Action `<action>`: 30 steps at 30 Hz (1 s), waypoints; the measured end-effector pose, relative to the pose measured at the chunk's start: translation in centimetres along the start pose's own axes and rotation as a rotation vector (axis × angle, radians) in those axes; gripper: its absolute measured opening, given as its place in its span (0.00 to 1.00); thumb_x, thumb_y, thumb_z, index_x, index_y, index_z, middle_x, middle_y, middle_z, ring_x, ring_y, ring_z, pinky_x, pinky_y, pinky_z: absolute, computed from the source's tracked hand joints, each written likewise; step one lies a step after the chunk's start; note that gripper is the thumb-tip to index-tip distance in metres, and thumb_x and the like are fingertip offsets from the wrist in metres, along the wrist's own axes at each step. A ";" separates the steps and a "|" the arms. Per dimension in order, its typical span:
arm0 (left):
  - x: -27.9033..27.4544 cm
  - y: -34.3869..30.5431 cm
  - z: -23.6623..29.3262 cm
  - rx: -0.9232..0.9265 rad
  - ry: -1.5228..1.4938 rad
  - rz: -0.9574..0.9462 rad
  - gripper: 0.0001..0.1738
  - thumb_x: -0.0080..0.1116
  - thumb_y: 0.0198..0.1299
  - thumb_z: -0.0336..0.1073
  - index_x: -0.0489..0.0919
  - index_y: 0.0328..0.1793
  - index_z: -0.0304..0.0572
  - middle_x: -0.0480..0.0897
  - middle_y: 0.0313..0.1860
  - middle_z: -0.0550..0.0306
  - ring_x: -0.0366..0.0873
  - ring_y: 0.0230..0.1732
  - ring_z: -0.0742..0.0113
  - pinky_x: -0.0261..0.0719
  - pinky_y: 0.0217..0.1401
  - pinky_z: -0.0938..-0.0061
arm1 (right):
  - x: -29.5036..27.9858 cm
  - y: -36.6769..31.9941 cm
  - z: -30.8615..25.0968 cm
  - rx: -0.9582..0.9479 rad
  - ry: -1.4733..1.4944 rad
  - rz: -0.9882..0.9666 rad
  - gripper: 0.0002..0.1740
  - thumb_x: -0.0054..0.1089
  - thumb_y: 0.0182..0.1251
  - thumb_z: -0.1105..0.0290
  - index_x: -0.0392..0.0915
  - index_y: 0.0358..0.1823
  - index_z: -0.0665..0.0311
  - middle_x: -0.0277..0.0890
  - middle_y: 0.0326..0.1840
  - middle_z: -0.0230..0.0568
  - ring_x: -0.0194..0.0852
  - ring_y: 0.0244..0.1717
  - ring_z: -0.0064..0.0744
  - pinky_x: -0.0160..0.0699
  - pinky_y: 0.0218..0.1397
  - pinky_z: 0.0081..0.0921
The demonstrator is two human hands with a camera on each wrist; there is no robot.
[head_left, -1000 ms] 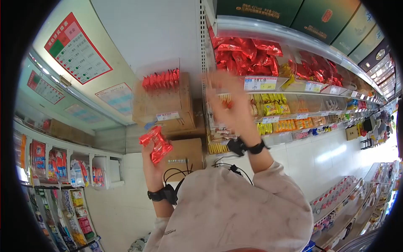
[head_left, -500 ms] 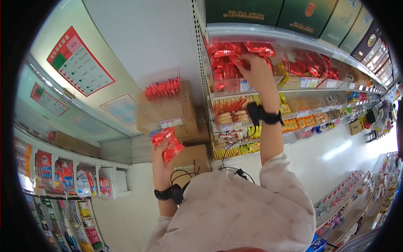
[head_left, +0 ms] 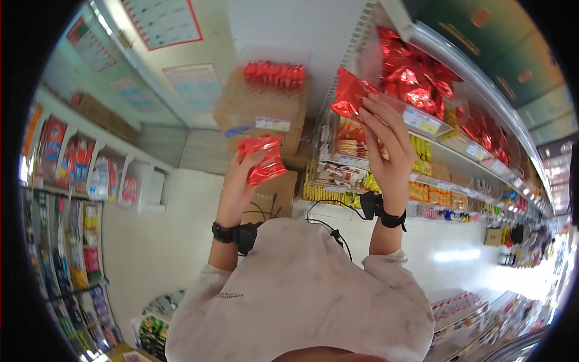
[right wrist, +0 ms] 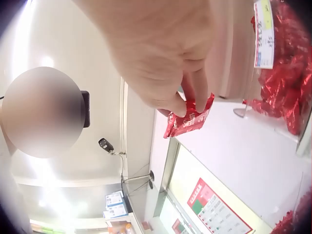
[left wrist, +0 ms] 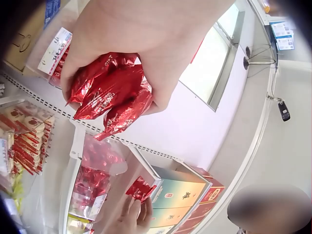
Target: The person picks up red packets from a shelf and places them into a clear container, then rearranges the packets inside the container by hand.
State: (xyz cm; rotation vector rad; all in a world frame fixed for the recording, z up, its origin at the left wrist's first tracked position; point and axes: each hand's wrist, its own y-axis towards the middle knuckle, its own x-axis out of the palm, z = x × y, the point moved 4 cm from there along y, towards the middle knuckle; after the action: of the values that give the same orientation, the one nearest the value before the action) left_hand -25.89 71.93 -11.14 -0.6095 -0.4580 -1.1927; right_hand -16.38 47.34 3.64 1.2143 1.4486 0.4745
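My left hand point(head_left: 238, 181) grips several shiny red foil snack packets point(left wrist: 117, 92), bunched between thumb and fingers. In the head view that red bunch point(head_left: 263, 160) sits in front of a cardboard box. My right hand point(head_left: 389, 136) pinches one red foil packet point(head_left: 353, 93) by its edge, held up just left of the shelf bin. The right wrist view shows the same packet point(right wrist: 190, 121) between thumb and fingertips. Beside this hand, a clear shelf bin holds a heap of similar red packets point(head_left: 416, 78).
A cardboard box point(head_left: 265, 111) against the wall carries a clear bin with a row of red packets point(head_left: 274, 75). Lower shelves hold yellow packets point(head_left: 420, 154) and pale round biscuits point(head_left: 350, 146). Green boxes point(head_left: 482, 36) stand on the top shelf. White drawers point(head_left: 142, 187) line the left.
My right hand has come out of the red-packet bin with one packet and moved left of it. My left hand keeps its bunch, now nearer the right hand. The head view has turned.
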 end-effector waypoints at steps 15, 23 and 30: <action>-6.0 -1.4 4.6 0.185 -0.140 0.134 0.22 0.58 0.71 0.31 0.71 0.69 0.37 0.80 0.62 0.53 0.81 0.60 0.65 0.83 0.63 0.68 | 13.1 0.2 -9.2 -0.114 0.450 -0.436 0.22 0.68 0.54 0.87 0.85 0.53 0.67 0.79 0.63 0.46 0.76 0.68 0.54 0.77 0.67 0.45; -7.0 -1.6 0.9 0.203 -0.169 0.273 0.23 0.55 0.73 0.31 0.67 0.72 0.39 0.78 0.66 0.52 0.79 0.64 0.65 0.83 0.63 0.69 | 18.0 -3.8 -8.7 0.332 0.568 -0.360 0.23 0.76 0.56 0.80 0.79 0.53 0.68 0.78 0.57 0.46 0.76 0.66 0.45 0.79 0.67 0.41; -5.4 -0.3 1.6 0.306 0.011 0.206 0.28 0.59 0.72 0.32 0.66 0.75 0.39 0.75 0.69 0.51 0.77 0.66 0.66 0.81 0.65 0.70 | 18.6 -5.2 -4.6 0.722 0.981 -0.437 0.35 0.71 0.65 0.77 0.66 0.73 0.69 0.71 0.71 0.48 0.70 0.71 0.35 0.70 0.75 0.35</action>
State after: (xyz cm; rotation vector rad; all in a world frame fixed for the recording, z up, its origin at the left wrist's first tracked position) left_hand -27.87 76.75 -13.30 -0.3755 -0.5424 -0.9077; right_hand -19.61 62.87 -8.32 1.1776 2.8285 0.2318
